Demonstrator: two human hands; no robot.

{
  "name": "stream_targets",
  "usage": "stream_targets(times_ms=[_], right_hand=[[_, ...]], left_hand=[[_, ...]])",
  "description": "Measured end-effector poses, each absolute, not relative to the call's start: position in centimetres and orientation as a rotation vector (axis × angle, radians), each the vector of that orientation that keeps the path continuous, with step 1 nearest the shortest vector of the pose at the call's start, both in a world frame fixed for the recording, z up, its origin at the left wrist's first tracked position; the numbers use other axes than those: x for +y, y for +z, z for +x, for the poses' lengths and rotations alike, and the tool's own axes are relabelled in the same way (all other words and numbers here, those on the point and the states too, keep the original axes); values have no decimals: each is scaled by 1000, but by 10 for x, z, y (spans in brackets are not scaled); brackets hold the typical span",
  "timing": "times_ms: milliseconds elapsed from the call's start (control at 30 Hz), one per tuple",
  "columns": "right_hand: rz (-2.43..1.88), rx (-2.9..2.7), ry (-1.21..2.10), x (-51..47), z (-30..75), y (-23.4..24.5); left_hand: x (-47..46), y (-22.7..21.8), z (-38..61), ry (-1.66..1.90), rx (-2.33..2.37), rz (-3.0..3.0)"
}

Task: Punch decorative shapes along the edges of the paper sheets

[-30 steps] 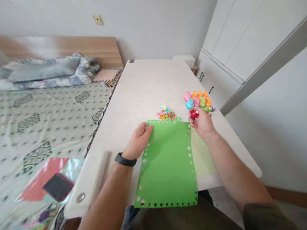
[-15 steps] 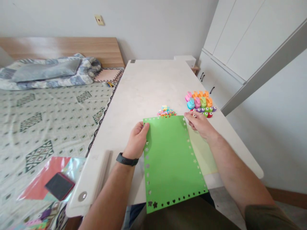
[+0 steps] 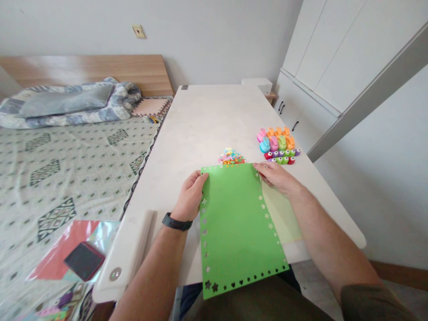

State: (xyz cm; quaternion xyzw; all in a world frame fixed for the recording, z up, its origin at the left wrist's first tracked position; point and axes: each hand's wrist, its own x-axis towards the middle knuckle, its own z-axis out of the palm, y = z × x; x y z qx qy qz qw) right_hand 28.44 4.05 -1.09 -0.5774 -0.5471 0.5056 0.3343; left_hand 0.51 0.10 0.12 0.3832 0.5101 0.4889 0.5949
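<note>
A green sheet of paper [image 3: 239, 223] is held up over the table's near edge, tilted toward me. Small shapes such as stars, hearts and snowflakes are punched along its borders. My left hand [image 3: 190, 196] is closed on its upper left edge, thumb on top. At the upper right corner my right hand [image 3: 276, 176] is closed on the paper; a bit of something red shows under its fingers, mostly hidden. Just beyond the sheet lies a pile of colourful paper cut-outs [image 3: 230, 156]. Craft punches [image 3: 274, 141] in several colours stand in rows past my right hand.
A pale yellow sheet [image 3: 284, 218] lies on the white table [image 3: 214, 116] under my right forearm. At the left edge is a white laminator-like machine [image 3: 125, 254]. A dark phone-like object [image 3: 84, 261] rests on plastic-wrapped coloured paper [image 3: 56, 258] on the bed [image 3: 83, 169].
My right hand has shifted slightly left and down onto the paper's upper right corner, and the sheet's right side now bends a little. My left hand keeps its hold.
</note>
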Motion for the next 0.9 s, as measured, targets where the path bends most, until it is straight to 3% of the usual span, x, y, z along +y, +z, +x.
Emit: stream_targets(times_ms=[367,900], right_hand=[[-1425,-1394,1381,40,289,-9],[-1428,-1300,1440,40,286,-7]], left_hand=[[4,-6,3,1158,1103,946],[7,-22,-4,1057,1357,1142]])
